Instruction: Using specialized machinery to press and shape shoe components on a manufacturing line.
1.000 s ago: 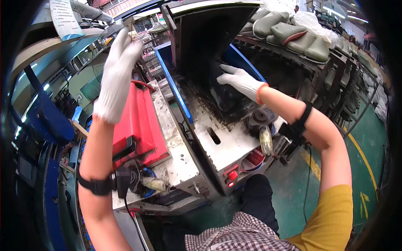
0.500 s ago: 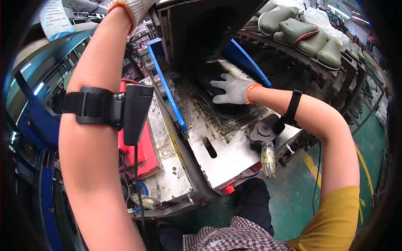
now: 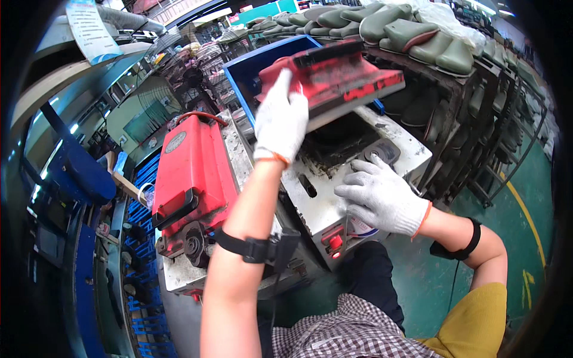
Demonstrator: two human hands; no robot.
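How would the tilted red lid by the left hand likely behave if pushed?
The red lid is probably stiff, as its body shows no sag while tilted. It seems fairly heavy, judging by its thick, block-like shape. It may swing downward, since its near edge appears raised above the white machine top.

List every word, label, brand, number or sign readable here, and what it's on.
None can be read reliably:
Hanging sheet, upper left: rows of print, too small to read.
Round grey plate on the left red lid: markings too small to read.
White item partly behind the right hand: any print is too hidden and small to read.
Yellow floor marking, lower right: no letters I can make out.
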